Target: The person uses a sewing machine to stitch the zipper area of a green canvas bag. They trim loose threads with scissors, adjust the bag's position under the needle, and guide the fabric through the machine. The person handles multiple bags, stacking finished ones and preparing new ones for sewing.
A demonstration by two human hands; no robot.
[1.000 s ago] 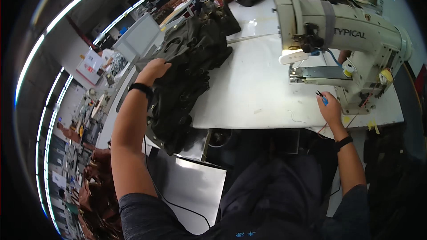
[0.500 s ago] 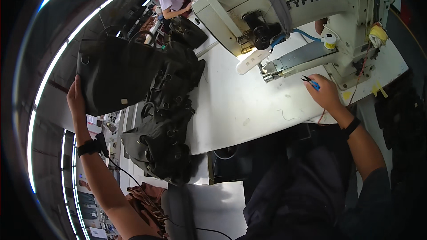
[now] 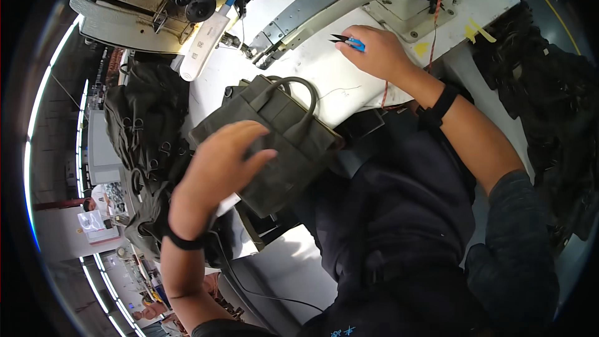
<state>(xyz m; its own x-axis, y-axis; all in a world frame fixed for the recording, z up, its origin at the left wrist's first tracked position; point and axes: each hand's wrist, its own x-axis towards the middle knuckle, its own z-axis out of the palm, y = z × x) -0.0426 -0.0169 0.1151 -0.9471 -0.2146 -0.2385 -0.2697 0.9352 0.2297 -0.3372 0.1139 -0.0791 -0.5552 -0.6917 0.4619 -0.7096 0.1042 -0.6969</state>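
A dark olive handbag (image 3: 290,165) lies tilted at the table's near edge, its looped handle (image 3: 314,95) up toward the sewing machine. Over the bag's left side is my left hand (image 3: 221,159), slightly blurred, thumb and fingers apart; whether the palm touches the fabric I cannot tell. My right hand (image 3: 380,56) is closed around blue-handled thread snips (image 3: 357,44), their dark tips pointing left. It is just above the white tabletop (image 3: 334,84), near the sewing machine's narrow arm (image 3: 318,12).
The sewing machine head (image 3: 156,9) spans the upper left, with a white lamp (image 3: 203,47) beside its needle area. More dark bags (image 3: 150,118) are heaped at the left. Dark goods (image 3: 536,81) hang at the far right. A red cord (image 3: 438,15) dangles by the machine base.
A dark bag held up at the left by my left hand has come down in front of me. That hand has moved right and opened. The view has tilted downward; the snips stay in my right hand.
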